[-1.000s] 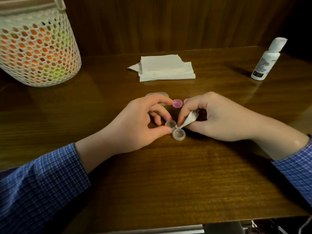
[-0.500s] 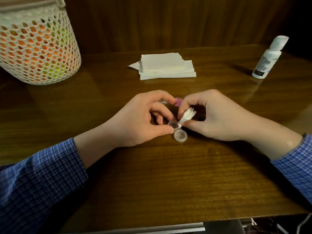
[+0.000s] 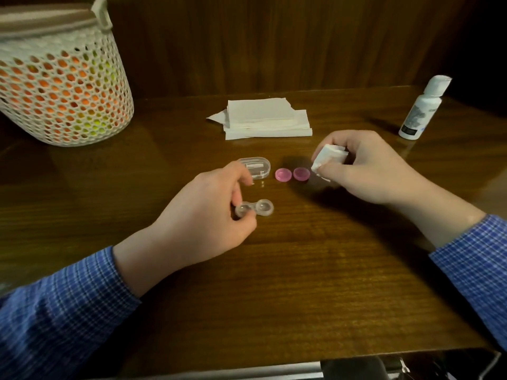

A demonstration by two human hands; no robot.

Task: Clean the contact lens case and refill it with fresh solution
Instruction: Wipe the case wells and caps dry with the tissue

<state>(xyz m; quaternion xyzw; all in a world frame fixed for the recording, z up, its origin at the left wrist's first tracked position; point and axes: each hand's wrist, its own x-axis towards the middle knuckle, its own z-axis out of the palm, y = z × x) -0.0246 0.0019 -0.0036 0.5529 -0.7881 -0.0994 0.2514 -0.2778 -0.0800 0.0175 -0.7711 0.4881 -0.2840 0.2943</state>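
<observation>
The left hand (image 3: 208,215) pinches the left well of the clear lens case (image 3: 254,209) between thumb and fingers, its grip closed on that end; the case sits low over the table (image 3: 301,283) — touching it or just above, I cannot tell. Both wells face up with no caps on. The right hand (image 3: 367,171), well apart from the case, has its fingers curled round a crumpled tissue (image 3: 327,159). Two pink caps (image 3: 292,174) lie side by side on the table just left of that hand. A small clear box (image 3: 255,167) lies beyond the left hand's fingers. Further back — a stack of tissues (image 3: 267,119), a white bottle (image 3: 422,111) at far right, and a white basket (image 3: 60,86) at far left.
</observation>
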